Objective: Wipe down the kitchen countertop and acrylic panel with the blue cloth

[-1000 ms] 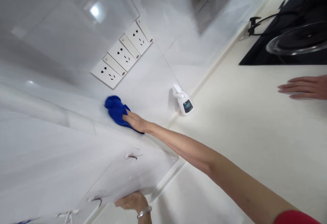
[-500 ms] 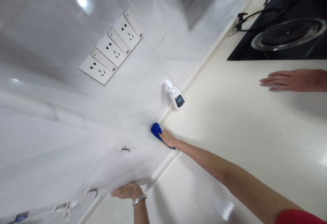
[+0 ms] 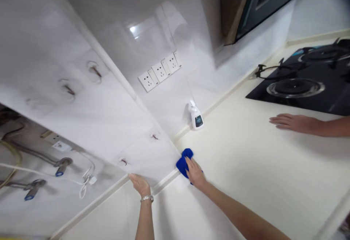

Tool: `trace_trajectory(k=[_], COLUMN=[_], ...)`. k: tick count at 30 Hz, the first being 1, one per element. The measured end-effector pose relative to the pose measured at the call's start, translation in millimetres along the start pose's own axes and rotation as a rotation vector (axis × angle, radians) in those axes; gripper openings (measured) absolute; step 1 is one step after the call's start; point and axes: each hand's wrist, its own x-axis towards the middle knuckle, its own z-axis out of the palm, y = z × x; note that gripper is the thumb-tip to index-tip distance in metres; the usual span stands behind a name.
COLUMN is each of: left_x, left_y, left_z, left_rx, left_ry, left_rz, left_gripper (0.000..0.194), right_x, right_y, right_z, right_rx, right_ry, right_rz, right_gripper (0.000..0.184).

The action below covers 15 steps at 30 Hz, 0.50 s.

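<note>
My right hand [image 3: 196, 173] presses on a bunched blue cloth [image 3: 183, 164], fingers spread over it. The cloth lies on the pale countertop [image 3: 246, 152] against the foot of the white tiled pillar [image 3: 142, 127], near the inner corner. My left hand [image 3: 140, 184], with a silver bangle at the wrist, rests on the pillar's lower edge, fingers stretched out and holding nothing. A white spray bottle [image 3: 197, 119] with a dark label stands by the wall just beyond the cloth.
Another person's hand [image 3: 296, 123] lies flat on the counter before the black gas hob [image 3: 306, 83]. A wall cabinet [image 3: 237, 10] overhangs at top right. Sockets [image 3: 160, 72] line the wall. Wires poke from the pillar; pipes and valves [image 3: 62, 165] sit at left.
The view has swung, bringing in the cabinet and the valves. My right hand has drawn the cloth a little away from the wall corner onto the counter. My left hand stays at the pillar.
</note>
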Motion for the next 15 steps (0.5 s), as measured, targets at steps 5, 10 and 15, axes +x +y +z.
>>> trace_trajectory(k=[5,10,15], left_x=[-50,-129,-181], left_y=[-20,-82,-124], left_z=[-47.6,-126.4,-190.5], left_rx=[-0.240,-0.310,-0.275], left_ry=[-0.208,-0.392,-0.441], left_rz=[-0.172,-0.478,-0.674], left_gripper=[0.073,0.093,0.085], right_x=[-49,-86,-131], right_y=[-5,-4,-14], right_z=[23,22,8], right_rx=[-0.317,-0.391,-0.463], right_ry=[-0.050,-0.158,-0.229], right_rz=[-0.126,-0.243,-0.286], right_gripper=[0.071,0.065,0.068])
